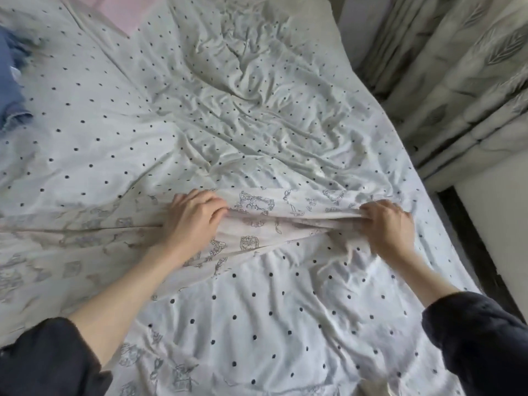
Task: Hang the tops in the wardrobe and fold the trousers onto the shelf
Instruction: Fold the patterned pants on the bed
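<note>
A pale pinkish garment with grey line-drawn prints (257, 224) lies spread across the bed, running from the far left to the middle right. My left hand (194, 218) grips a fold of it near the middle, fingers curled into the cloth. At the garment's right end my right hand (388, 224) pinches a bunched edge. Whether the garment is trousers or a top cannot be told. A blue denim garment (11, 81) lies crumpled at the bed's far left edge.
The bed is covered by a white sheet with dark dots (257, 310), heavily wrinkled toward the far side. A pillow (300, 21) sits at the top. Patterned grey curtains (457, 67) hang along the right, above a dark floor strip (471, 252).
</note>
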Demonstrator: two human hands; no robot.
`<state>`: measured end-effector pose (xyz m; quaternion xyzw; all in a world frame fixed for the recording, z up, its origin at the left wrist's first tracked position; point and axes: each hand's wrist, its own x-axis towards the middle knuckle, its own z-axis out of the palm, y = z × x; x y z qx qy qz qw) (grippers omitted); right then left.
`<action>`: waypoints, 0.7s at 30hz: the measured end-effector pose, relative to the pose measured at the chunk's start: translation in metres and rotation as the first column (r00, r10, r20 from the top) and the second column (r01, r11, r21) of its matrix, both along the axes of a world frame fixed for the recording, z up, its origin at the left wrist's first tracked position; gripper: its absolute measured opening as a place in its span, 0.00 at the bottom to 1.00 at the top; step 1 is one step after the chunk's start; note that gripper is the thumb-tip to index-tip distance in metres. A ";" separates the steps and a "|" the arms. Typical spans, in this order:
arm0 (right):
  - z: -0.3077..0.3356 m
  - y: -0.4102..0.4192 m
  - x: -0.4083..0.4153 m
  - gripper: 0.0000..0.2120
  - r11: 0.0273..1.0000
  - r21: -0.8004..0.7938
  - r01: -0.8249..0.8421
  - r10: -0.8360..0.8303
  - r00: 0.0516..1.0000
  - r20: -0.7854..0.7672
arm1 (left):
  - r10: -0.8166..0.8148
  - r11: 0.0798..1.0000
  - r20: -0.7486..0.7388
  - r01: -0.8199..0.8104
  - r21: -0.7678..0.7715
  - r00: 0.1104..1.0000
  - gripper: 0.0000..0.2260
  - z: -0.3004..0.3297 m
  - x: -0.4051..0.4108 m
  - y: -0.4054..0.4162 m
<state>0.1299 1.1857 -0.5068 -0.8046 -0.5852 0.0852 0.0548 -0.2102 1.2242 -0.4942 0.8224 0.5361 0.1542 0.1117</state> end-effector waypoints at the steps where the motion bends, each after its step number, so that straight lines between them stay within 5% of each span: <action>1: 0.004 0.012 0.008 0.08 0.999 0.038 0.014 -0.014 1.000 -0.004 | 0.052 0.999 0.033 -0.052 0.012 0.998 0.06 0.001 0.004 0.009; 5: 0.010 0.081 0.023 0.11 0.989 0.147 0.004 -0.017 0.996 0.086 | 0.286 0.952 0.022 -0.287 0.107 0.958 0.05 0.006 0.021 0.058; 10: -0.001 0.124 0.028 0.28 0.994 0.070 0.083 -0.089 0.993 0.081 | 0.526 0.850 0.022 -0.526 -0.020 0.850 0.14 -0.006 0.057 0.078; 15: -0.040 0.077 0.035 0.15 0.989 0.125 -0.081 0.087 0.995 -0.039 | 0.145 0.988 -0.028 -0.146 -0.053 0.989 0.08 -0.030 0.099 0.025; 18: -0.059 0.036 0.048 0.17 0.946 0.197 -0.258 0.253 0.966 0.048 | -0.108 0.994 -0.177 0.102 -0.041 0.978 0.16 -0.030 0.122 -0.003; 21: -0.067 0.026 0.061 0.17 0.929 0.050 -0.367 0.355 0.921 0.160 | -0.211 0.977 -0.260 0.208 -0.037 0.942 0.20 -0.039 0.135 -0.016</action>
